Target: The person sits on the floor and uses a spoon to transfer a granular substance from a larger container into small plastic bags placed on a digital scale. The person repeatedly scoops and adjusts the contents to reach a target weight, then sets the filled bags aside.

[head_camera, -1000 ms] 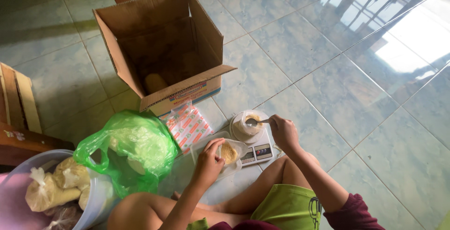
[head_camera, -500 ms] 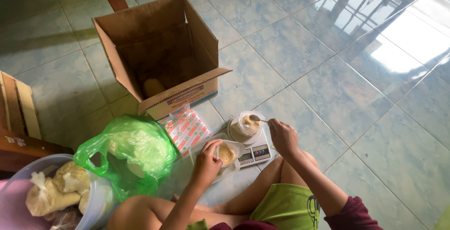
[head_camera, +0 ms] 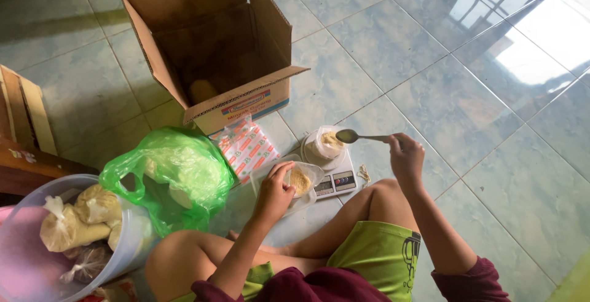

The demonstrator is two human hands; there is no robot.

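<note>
My right hand holds a metal spoon by its handle, its bowl hovering over a small clear bag of tan powder that stands on a small digital scale. My left hand grips the rim of a second clear bag with yellowish powder, resting on the floor just left of the scale. I sit on the tiled floor with my knees bent.
An open cardboard box stands beyond the scale. A stack of red-and-white sachets lies beside a green plastic bag. A clear tub with tied bags of powder sits at the lower left, wooden furniture behind it.
My right hand has lifted the spoon slightly off the bag on the scale. The view has shifted a little; my left hand stays on its bag.
</note>
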